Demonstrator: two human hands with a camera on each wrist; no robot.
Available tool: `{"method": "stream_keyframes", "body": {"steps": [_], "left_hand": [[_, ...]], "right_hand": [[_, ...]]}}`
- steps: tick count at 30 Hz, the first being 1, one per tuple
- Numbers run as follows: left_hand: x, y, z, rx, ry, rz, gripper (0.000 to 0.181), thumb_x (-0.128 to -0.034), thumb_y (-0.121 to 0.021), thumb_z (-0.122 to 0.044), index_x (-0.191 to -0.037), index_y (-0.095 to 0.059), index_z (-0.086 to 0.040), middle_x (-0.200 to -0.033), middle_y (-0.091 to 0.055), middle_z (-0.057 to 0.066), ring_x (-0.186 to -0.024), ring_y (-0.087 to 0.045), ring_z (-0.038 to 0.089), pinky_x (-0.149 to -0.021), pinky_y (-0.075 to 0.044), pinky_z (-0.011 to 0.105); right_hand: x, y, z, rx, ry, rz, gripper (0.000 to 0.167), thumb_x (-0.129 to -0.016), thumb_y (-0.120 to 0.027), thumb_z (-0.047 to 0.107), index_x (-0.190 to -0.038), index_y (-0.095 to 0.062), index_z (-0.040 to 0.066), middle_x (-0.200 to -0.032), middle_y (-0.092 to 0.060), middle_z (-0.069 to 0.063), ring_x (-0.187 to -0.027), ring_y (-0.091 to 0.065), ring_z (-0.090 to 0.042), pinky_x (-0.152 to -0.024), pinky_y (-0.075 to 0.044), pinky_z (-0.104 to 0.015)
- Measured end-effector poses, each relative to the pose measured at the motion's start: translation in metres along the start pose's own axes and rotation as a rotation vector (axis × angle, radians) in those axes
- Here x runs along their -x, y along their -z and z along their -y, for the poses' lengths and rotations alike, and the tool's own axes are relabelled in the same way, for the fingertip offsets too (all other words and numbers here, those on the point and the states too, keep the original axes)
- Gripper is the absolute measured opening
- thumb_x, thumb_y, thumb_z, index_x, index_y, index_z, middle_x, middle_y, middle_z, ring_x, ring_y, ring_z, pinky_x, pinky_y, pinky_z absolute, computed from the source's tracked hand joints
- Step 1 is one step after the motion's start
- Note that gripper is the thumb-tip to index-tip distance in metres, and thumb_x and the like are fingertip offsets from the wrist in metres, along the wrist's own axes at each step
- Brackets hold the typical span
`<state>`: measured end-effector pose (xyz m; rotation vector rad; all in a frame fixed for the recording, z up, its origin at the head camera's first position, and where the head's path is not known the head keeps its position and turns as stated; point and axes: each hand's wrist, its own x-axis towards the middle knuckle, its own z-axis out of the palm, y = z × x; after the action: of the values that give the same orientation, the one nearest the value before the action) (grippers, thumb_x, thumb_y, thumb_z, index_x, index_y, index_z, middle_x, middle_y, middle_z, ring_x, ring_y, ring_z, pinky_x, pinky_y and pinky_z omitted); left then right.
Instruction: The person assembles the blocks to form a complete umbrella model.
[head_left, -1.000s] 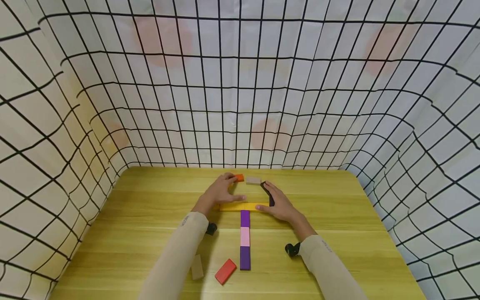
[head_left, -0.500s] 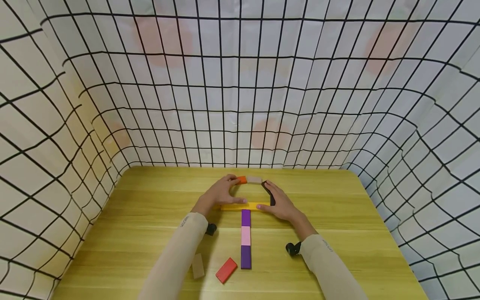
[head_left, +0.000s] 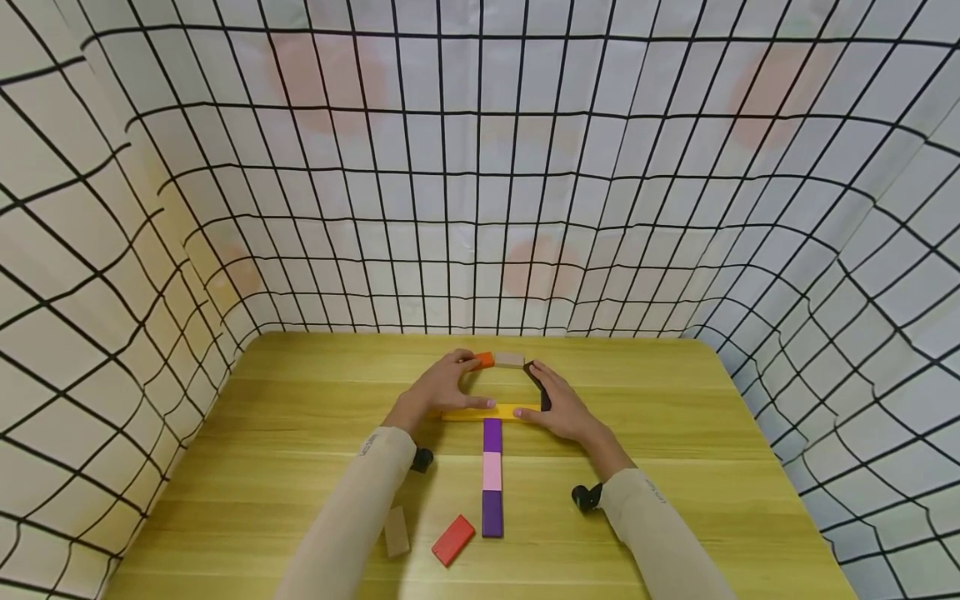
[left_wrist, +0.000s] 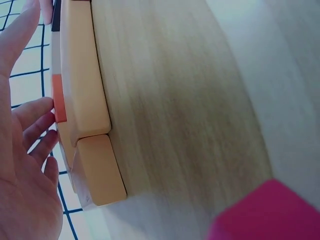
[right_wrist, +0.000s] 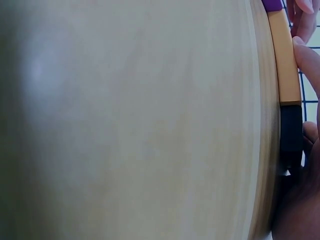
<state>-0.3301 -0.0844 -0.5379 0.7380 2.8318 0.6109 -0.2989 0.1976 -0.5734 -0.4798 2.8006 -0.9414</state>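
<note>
In the head view my left hand point(head_left: 438, 385) arches over the left side of a block outline. Its fingertips touch an orange block point(head_left: 486, 360), and its thumb lies by a row of yellow blocks point(head_left: 507, 412). Beside the orange block is a beige block point(head_left: 510, 360). At the right side rests my right hand point(head_left: 564, 410), fingers along the black blocks point(head_left: 545, 398), thumb on the yellow row's right part. The right wrist view shows that thumb against a yellow block point(right_wrist: 285, 60), above a black block point(right_wrist: 291, 127). My left palm covers the outline's left side from above.
Below the yellow row runs a column of purple point(head_left: 492, 435), pink point(head_left: 492, 472) and dark purple point(head_left: 492, 513) blocks. A loose red block point(head_left: 453, 540) and another beige block point(head_left: 397, 532) lie nearer on the wooden table point(head_left: 675, 500). A black-gridded white cloth point(head_left: 480, 192) surrounds the table.
The orange block has shifted right under my left fingertips, closing the gap to the beige block. My right hand has stayed nearly still, and the last half second shows hardly any movement.
</note>
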Motion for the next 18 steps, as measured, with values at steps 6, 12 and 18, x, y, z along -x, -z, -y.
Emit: {"method": "stream_keyframes", "body": {"steps": [6, 12, 18], "left_hand": [[0.003, -0.001, 0.000, 0.014, 0.004, -0.001, 0.104, -0.0786, -0.067, -0.080, -0.159, -0.043, -0.018, -0.164, -0.037, 0.006, -0.151, -0.037, 0.031, -0.123, -0.035, 0.052], [0.011, -0.002, 0.002, -0.005, 0.010, -0.035, 0.106, -0.0799, -0.068, -0.077, -0.161, -0.037, -0.015, -0.167, -0.033, 0.009, -0.153, -0.033, 0.033, -0.123, -0.034, 0.054], [0.028, -0.003, 0.005, -0.081, 0.082, -0.057, 0.112, -0.0813, -0.064, -0.079, -0.164, -0.028, -0.013, -0.170, -0.026, 0.011, -0.155, -0.028, 0.036, -0.124, -0.031, 0.055]], "right_hand": [[0.000, -0.001, -0.002, -0.005, -0.002, 0.002, 0.105, -0.087, -0.070, 0.068, -0.166, -0.020, 0.021, -0.175, -0.011, -0.001, -0.159, -0.016, -0.036, -0.124, -0.022, -0.065], [0.000, -0.003, -0.004, 0.006, 0.012, -0.009, 0.106, -0.087, -0.069, 0.068, -0.166, -0.020, 0.018, -0.174, -0.013, -0.005, -0.158, -0.018, -0.040, -0.123, -0.022, -0.068], [-0.001, -0.002, -0.003, 0.015, 0.008, -0.004, 0.106, -0.087, -0.069, 0.068, -0.166, -0.020, 0.017, -0.174, -0.012, -0.006, -0.158, -0.017, -0.040, -0.123, -0.022, -0.068]]}}
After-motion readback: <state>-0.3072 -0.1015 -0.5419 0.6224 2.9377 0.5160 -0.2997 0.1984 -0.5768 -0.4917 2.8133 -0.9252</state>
